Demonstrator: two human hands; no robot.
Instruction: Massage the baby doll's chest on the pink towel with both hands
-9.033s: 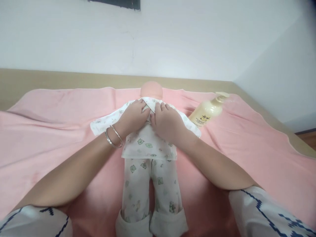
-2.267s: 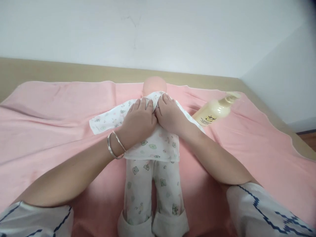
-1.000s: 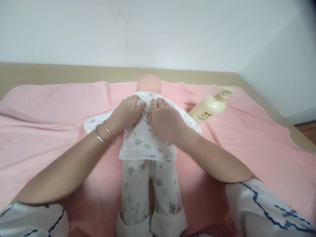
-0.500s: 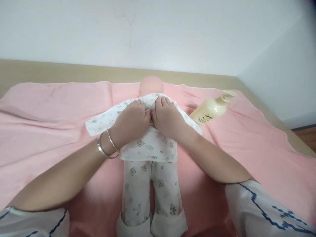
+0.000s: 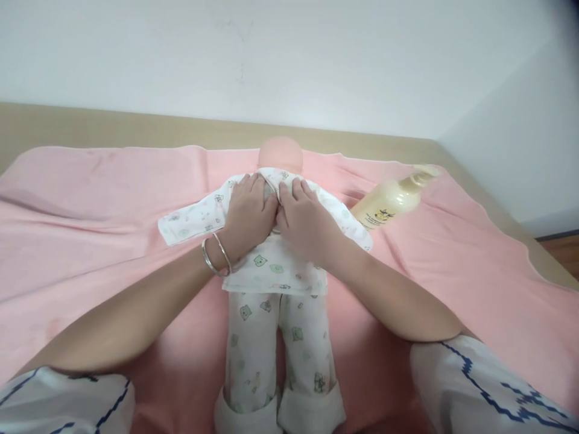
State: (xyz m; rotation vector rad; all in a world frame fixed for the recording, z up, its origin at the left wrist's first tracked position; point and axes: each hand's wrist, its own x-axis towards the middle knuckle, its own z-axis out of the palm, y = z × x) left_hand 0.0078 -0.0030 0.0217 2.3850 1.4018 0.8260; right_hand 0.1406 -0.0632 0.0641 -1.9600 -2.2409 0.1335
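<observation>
A baby doll point(image 5: 280, 154) lies face down on a pink towel point(image 5: 90, 199), dressed in a white printed shirt point(image 5: 271, 268) and matching trousers point(image 5: 275, 343). My left hand point(image 5: 248, 214), with two silver bangles at the wrist, lies on the doll's upper back, fingers extended toward the collar. My right hand point(image 5: 305, 223) rests beside it, touching it, fingers flat on the shirt near the neck. Both palms press on the fabric; neither holds anything.
A cream pump bottle point(image 5: 391, 199) lies on its side on the towel, right of the doll. A beige bed surface point(image 5: 113, 129) meets the white wall behind. Wooden floor shows at the far right edge.
Over the last second my hands have slid back and forth along the doll's upper back. They now lie flat near the collar, fingers stretched out instead of bunched.
</observation>
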